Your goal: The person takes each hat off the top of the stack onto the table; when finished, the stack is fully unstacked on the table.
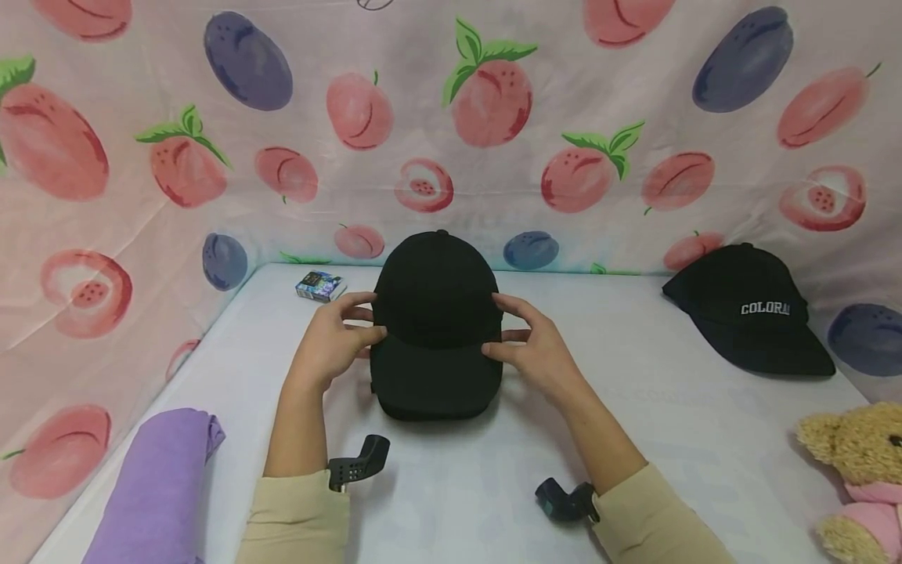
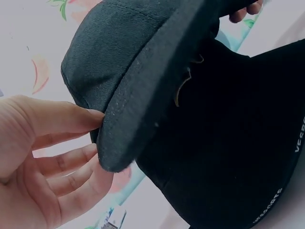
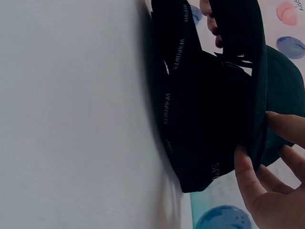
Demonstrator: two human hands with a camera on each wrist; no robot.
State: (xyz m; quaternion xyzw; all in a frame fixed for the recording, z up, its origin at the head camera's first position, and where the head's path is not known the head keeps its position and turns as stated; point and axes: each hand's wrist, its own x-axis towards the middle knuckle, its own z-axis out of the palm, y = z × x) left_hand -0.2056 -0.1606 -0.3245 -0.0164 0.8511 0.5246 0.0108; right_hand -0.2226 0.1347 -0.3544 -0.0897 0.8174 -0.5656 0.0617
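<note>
A plain black baseball cap (image 1: pixel 437 294) stands at the middle of the white table, its brim (image 1: pixel 437 380) pointing toward me. My left hand (image 1: pixel 337 337) pinches its left side where crown meets brim, thumb on the front and fingers behind. On the opposite side my right hand (image 1: pixel 535 342) holds it the same way. From the left wrist, the thumb and fingers of the left hand (image 2: pixel 52 152) grip the brim's corner. Beneath the brim, dark fabric with white lettering shows in both wrist views. The right hand (image 3: pixel 276 176) has its fingertips at the brim edge.
A second black cap (image 1: pixel 750 313) with white letters lies at the back right. A small patterned box (image 1: pixel 320 287) sits at the back left. Folded purple cloth (image 1: pixel 158 486) lies front left, and a teddy bear (image 1: pixel 863 470) front right. Fruit-print fabric (image 1: pixel 493 180) hangs behind the table.
</note>
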